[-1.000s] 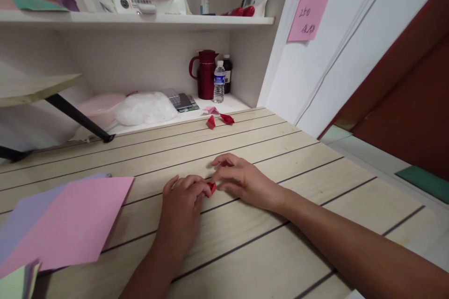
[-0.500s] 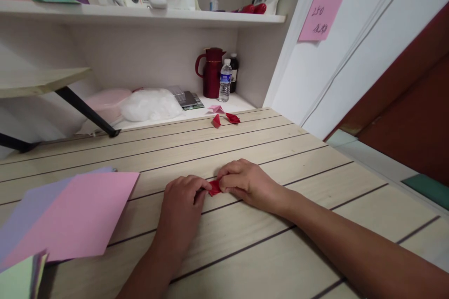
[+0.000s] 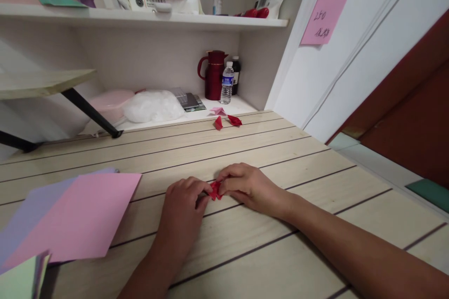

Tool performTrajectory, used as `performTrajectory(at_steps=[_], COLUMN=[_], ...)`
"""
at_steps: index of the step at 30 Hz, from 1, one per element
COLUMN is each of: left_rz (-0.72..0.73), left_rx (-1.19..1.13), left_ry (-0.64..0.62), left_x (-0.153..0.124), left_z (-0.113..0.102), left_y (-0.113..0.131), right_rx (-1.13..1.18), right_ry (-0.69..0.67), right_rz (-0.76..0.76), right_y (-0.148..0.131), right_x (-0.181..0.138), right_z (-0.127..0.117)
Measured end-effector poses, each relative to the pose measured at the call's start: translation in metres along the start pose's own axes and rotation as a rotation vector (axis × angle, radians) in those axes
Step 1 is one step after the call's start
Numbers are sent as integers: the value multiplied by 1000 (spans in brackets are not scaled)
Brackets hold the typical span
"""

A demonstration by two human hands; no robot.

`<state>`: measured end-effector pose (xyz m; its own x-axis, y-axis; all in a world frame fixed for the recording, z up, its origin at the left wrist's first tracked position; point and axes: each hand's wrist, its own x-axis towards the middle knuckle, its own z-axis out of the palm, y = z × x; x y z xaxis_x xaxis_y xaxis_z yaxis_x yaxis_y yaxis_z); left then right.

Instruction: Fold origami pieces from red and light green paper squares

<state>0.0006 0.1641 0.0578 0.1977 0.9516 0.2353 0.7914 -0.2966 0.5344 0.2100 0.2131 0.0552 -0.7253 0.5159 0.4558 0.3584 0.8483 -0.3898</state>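
A small piece of folded red paper [image 3: 214,190] lies low over the wooden table [image 3: 266,247], pinched from both sides. My left hand [image 3: 185,201] closes thumb and fingers on its left edge. From the right, the fingertips of my right hand [image 3: 243,186] grip its other edge and cover part of it. The visible middle of the paper has a notch at its lower edge. Farther back on the table sit two small folded red paper pieces, one upright [image 3: 218,123] and one lying flatter [image 3: 235,120], with a folded pink paper piece [image 3: 218,111] behind them.
Pink sheets [image 3: 91,215] and lilac sheets [image 3: 38,205] lie at the left, with a pale green pad [image 3: 21,278] in front. A black-legged stand [image 3: 91,112] rises behind. The shelf holds a dark red jug [image 3: 214,74], a water bottle [image 3: 227,83] and a white plastic bag [image 3: 154,106].
The red paper between my fingers now shows a notched, more parted lower edge. My hands have barely shifted, and the whole view has moved slightly.
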Motion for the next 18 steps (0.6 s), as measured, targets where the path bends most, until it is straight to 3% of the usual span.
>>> performTrajectory(at_steps=[18], left_rz=[-71], left_rx=[-159], left_ry=[134], left_x=[-8], left_z=[7], left_y=[2], right_rx=[255], right_ry=[11], right_rz=[174], right_y=[-3], right_x=[0], right_z=[-6])
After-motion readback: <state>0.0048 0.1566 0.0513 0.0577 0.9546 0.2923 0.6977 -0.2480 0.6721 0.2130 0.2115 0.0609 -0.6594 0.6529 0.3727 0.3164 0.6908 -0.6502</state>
